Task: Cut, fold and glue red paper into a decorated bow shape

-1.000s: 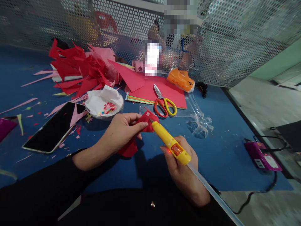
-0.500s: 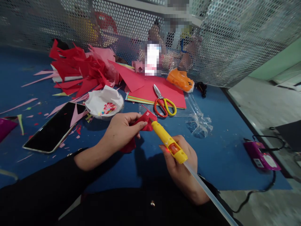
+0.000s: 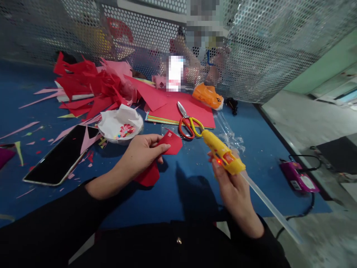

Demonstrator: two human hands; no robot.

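Between its thumb and fingers, my left hand (image 3: 142, 152) pinches a folded piece of red paper (image 3: 175, 143) that bears a small pale square near its top edge. A lower part of red paper hangs beneath that hand, over the blue table (image 3: 173, 201). My right hand (image 3: 234, 186) is wrapped round a yellow hot glue gun (image 3: 223, 150) with a red light lit on its side. A long translucent glue stick (image 3: 273, 208) sticks out of the gun's rear. The nozzle points up and left, apart from the paper, and overlaps the scissors' handle in view.
Red-and-yellow-handled scissors (image 3: 186, 121) lie by a stack of coloured paper (image 3: 195, 109). A bowl with white tissue (image 3: 119, 121) holds small paper bits. Around it are a dark phone (image 3: 60, 156), red paper scraps (image 3: 92, 80), an orange packet (image 3: 208, 96) and a purple power strip (image 3: 298, 176).
My right hand has drawn the glue gun away from the red paper, up and to the right. My left hand keeps its pinch on the paper. The camera view has shifted slightly.
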